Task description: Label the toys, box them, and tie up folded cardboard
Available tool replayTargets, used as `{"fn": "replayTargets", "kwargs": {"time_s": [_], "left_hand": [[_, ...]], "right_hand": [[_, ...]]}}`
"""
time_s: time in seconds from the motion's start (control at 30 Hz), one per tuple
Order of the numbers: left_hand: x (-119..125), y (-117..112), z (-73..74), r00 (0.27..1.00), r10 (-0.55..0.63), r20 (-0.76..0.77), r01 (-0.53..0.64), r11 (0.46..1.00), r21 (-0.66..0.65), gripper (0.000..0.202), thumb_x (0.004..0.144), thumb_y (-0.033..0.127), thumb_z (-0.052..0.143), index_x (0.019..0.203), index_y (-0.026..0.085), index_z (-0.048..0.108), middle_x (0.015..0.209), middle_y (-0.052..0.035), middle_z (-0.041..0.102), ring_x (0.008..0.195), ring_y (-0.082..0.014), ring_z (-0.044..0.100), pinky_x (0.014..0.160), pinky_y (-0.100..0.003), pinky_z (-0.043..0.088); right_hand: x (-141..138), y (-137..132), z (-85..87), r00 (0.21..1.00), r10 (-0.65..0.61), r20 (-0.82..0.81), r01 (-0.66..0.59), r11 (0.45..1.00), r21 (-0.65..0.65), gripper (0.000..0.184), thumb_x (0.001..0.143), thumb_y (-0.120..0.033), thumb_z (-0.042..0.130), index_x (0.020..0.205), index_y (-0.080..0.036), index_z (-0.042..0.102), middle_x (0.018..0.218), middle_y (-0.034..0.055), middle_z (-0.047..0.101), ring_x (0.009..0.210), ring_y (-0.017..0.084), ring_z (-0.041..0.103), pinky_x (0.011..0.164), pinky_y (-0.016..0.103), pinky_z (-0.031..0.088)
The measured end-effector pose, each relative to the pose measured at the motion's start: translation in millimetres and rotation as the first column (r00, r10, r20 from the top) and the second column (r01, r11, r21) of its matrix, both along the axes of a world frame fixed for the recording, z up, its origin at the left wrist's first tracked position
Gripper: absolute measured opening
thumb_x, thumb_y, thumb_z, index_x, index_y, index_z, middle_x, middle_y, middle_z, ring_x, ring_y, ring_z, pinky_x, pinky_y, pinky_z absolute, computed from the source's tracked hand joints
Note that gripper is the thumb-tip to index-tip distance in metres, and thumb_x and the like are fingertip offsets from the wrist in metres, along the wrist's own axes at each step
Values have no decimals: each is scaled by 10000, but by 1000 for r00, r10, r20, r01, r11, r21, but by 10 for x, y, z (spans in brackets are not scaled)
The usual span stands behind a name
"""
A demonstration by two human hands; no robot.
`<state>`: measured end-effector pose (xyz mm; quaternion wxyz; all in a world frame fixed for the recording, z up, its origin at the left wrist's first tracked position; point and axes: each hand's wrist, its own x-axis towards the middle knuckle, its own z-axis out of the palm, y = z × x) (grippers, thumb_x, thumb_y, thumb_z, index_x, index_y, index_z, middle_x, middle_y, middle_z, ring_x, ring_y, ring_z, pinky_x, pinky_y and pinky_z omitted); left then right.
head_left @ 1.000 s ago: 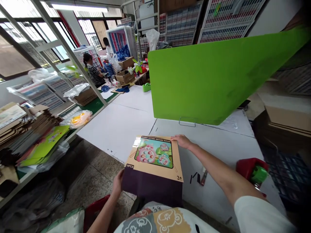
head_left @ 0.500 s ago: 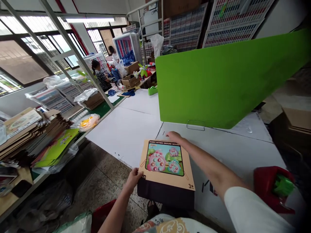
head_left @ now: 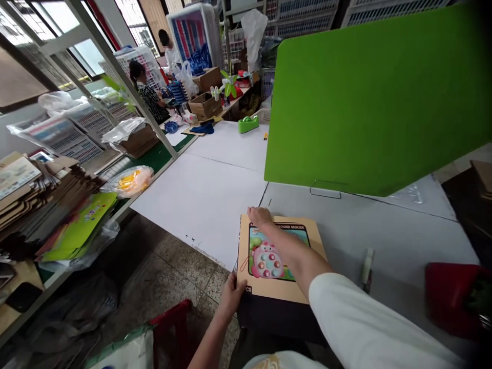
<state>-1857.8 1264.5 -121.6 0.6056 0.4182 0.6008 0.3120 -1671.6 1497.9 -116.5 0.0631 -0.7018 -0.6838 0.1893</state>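
Note:
A cardboard toy box (head_left: 277, 293) lies at the table's near edge. Its lid has a picture of pink toys and the words "GROUND MOUSE". My left hand (head_left: 232, 296) grips its near left corner, thumb on top and fingers at the side. Across the lid reaches my right arm, covering part of the printed picture. At the box's far left edge rests my right hand (head_left: 260, 217), fingers curled; whether they hold anything is hidden. Below the lid, the box's front side looks dark.
A green divider board (head_left: 361, 107) stands across the white table (head_left: 203, 189). A green tape dispenser (head_left: 248, 124) sits beyond; a red one (head_left: 448, 297) is at right, near a pen-like object (head_left: 368, 266). Flattened cartons (head_left: 54, 205) are stacked left. Two people work behind.
My right hand has moved left along the far edge of the box, bringing the forearm over the lid. My left hand stays on the near corner. The view has shifted.

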Motion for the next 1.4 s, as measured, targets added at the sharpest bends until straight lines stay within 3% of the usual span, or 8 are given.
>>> {"fn": "replayTargets", "kwargs": {"time_s": [0.23, 0.37, 0.53, 0.63, 0.73, 0.8, 1.03, 1.4], "left_hand": [[8, 5, -55, 997, 69, -21, -69, 998, 6, 385, 671, 501, 687, 774, 192, 482, 762, -30, 633, 726, -177, 593, 685, -290, 458], [-23, 43, -56, 997, 6, -74, -2, 999, 44, 367, 682, 489, 663, 788, 183, 490, 784, -49, 627, 731, -183, 591, 669, -288, 446], [-11, 5, 23, 975, 2, -223, 32, 989, 147, 457, 776, 401, 586, 1134, 137, 480, 664, 29, 516, 621, -153, 529, 592, -254, 406], [-13, -27, 131, 955, -70, -290, 142, 961, 238, 500, 842, 347, 508, 1299, 154, 442, 668, 34, 494, 616, -142, 498, 616, -252, 397], [-63, 1, 198, 926, -183, -330, 266, 937, 225, 439, 854, 344, 499, 1259, 176, 536, 651, 34, 479, 632, -142, 492, 646, -257, 405], [-108, 37, 205, 910, -247, -332, 321, 928, 190, 473, 835, 346, 541, 1280, 186, 527, 651, 38, 489, 637, -143, 502, 651, -258, 419], [-177, 34, 250, 754, -378, -537, 564, 792, 234, 901, 608, 58, 729, 1411, 237, 363, 1175, -81, 566, 1066, -222, 564, 931, -340, 443], [-196, 57, 257, 613, -261, -746, 654, 698, 293, 649, 769, 116, 642, 1378, 216, 441, 993, -53, 576, 901, -195, 617, 840, -305, 494]], "right_hand": [[-3, 30, 228, 1000, 24, -20, -22, 996, 89, 350, 952, -319, 382, 1013, -136, 674, 1046, 137, 676, 1020, 212, 588, 917, 295, 391], [329, -317, 438, 999, 6, -52, 3, 988, 157, 332, 903, -225, 436, 1187, -176, 602, 1201, 84, 607, 1123, 190, 514, 983, 276, 368], [1304, -1549, 555, 975, -143, -171, 185, 948, 261, 414, 865, -228, 444, 1251, -147, 572, 1209, 109, 589, 1170, 221, 487, 1042, 327, 359], [1749, -2457, 536, 937, -283, -205, 293, 956, 19, 534, 857, -320, 490, 1376, -194, 473, 1237, 111, 586, 1136, 265, 529, 981, 391, 421], [1791, -3123, 467, 877, -265, -401, 190, 958, -216, 735, 807, -331, 570, 1480, -249, 287, 1342, 78, 533, 1075, 245, 578, 887, 358, 487], [1656, -3358, 407, 843, -196, -501, 110, 974, -197, 843, 763, -237, 595, 1504, -272, 196, 1419, 58, 461, 1110, 233, 562, 881, 332, 493], [1291, -3437, 258, 968, -236, -91, 239, 971, 28, 872, 743, -78, 613, 1488, -311, 225, 1111, 71, 604, 1039, 249, 559, 864, 337, 454], [1130, -3442, 53, 932, -334, 141, 288, 918, 274, 655, 833, -147, 580, 1437, -253, 350, 960, 65, 593, 956, 241, 524, 839, 313, 423]]}}
